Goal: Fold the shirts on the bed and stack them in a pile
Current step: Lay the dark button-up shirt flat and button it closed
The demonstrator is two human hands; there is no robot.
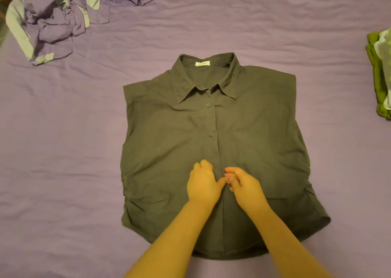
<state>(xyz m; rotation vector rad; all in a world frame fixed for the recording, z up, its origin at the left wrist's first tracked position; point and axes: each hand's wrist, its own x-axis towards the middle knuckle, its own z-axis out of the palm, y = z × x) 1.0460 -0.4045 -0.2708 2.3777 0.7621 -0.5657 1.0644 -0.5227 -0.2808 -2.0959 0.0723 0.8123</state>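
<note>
A dark olive sleeveless collared shirt [169,142] lies flat, front up, in the middle of the bed, collar away from me. Its top two buttons are fastened. My left hand [203,182] and my right hand [243,184] meet on the button placket at the lower middle of the shirt. Both pinch the cloth there with curled fingers, thumbs touching near a buttonhole. Whatever lies under my fingertips is hidden.
The bed is covered by a purple sheet [63,150]. A crumpled heap of purple and pale green garments [48,21] sits at the far left corner. Green and white clothing [380,76] lies at the right edge.
</note>
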